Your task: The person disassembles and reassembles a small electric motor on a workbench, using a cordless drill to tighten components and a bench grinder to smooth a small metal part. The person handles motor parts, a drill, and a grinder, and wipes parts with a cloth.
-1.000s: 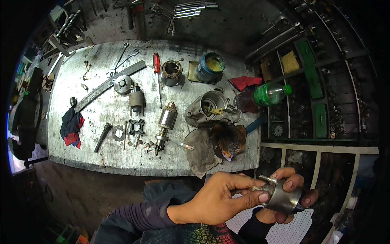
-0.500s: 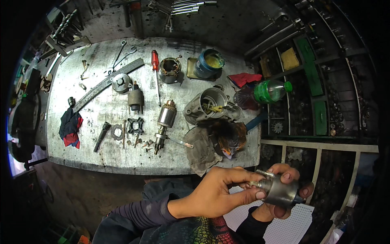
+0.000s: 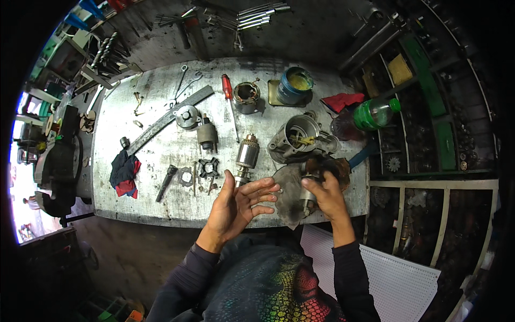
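Casing [image 3: 286, 146] and shaft [image 3: 247, 154] lie apart, unjoined
Toward the surface's [image 3: 150, 165] near right corner, the right hand [image 3: 326, 194] grips a metal cylinder [image 3: 308, 197]; the left hand's [image 3: 236, 206] fingers spread, empty.

Space opens between screwdriver [image 3: 227, 88] and housing [image 3: 282, 146], which blocks the right hand [image 3: 325, 195] ahead.

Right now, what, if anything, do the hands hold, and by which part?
The right hand grips a metal cylinder by its wide body; the left hand is open and empty.
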`<action>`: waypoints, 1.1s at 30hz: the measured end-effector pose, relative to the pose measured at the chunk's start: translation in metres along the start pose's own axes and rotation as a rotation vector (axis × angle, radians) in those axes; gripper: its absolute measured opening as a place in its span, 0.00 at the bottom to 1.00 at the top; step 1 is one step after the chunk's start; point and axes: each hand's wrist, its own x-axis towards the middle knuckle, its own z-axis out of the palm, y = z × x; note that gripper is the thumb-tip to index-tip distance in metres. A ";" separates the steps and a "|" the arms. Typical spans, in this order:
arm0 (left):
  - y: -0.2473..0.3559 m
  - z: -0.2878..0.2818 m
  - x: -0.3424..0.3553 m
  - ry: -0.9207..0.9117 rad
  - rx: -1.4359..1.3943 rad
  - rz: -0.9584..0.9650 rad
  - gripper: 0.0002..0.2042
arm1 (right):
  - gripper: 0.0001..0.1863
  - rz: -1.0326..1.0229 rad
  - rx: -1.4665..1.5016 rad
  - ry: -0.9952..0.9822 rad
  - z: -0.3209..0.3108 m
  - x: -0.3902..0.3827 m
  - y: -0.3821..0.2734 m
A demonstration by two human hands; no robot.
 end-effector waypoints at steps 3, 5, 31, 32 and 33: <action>0.001 0.000 0.001 0.029 0.072 0.017 0.48 | 0.28 -0.196 -0.451 0.003 0.016 0.019 0.012; 0.002 -0.001 0.000 0.051 0.097 0.039 0.46 | 0.32 -0.148 -0.795 0.035 0.026 0.021 0.014; 0.036 -0.032 0.093 0.594 1.845 0.305 0.45 | 0.08 -0.656 -1.817 -0.264 0.066 0.054 -0.191; 0.035 -0.033 0.096 0.615 1.830 0.254 0.46 | 0.07 -0.643 -1.843 -0.248 0.070 0.056 -0.191; 0.034 -0.035 0.099 0.609 1.870 0.224 0.49 | 0.07 -0.636 -1.860 -0.241 0.073 0.058 -0.191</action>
